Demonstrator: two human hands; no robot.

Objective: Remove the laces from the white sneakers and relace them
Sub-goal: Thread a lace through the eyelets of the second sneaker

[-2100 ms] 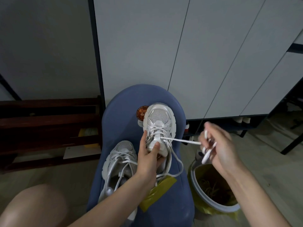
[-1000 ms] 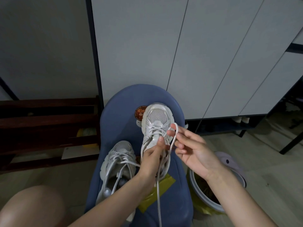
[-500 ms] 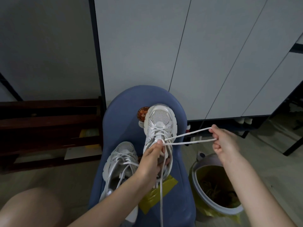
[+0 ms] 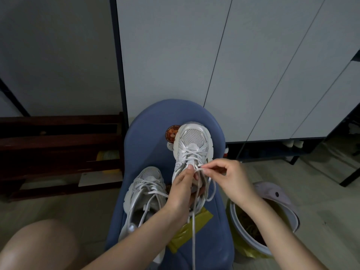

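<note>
Holding the far sneaker (image 4: pixel 191 152) steady is my left hand (image 4: pixel 182 189), thumb pressed on the tongue just below the crossed lace rows and the other fingers wrapped under the shoe's side. My right hand (image 4: pixel 227 177) has its fingertips pinched on the lace (image 4: pixel 201 169) right at the eyelets, touching the upper. The shoe sits toe-away on the blue chair seat (image 4: pixel 153 141). The second sneaker (image 4: pixel 145 189) lies just beside it to the left, its laces loose and sprawling. One long free strand (image 4: pixel 193 227) hangs from the held shoe down over the seat's front, past a yellow wrapper (image 4: pixel 187 230).

Risks as I judge them from here. The pinch is small and right on the eyelet, so a quick tug could let the lace slip between my fingertips, or drag the crossings above it tighter instead of freeing this row. If my left thumb eases off, the shoe will likely tip or slide on the smooth seat toward its neighbour, and the two sets of laces could tangle. The dangling strand worries me too: it hangs near the open bin (image 4: pixel 263 217) on the floor to my right, so a wide sweep could drop the end inside. I cannot tell which eyelet the pinched section runs through, so pulling the wrong side is possible.
</note>
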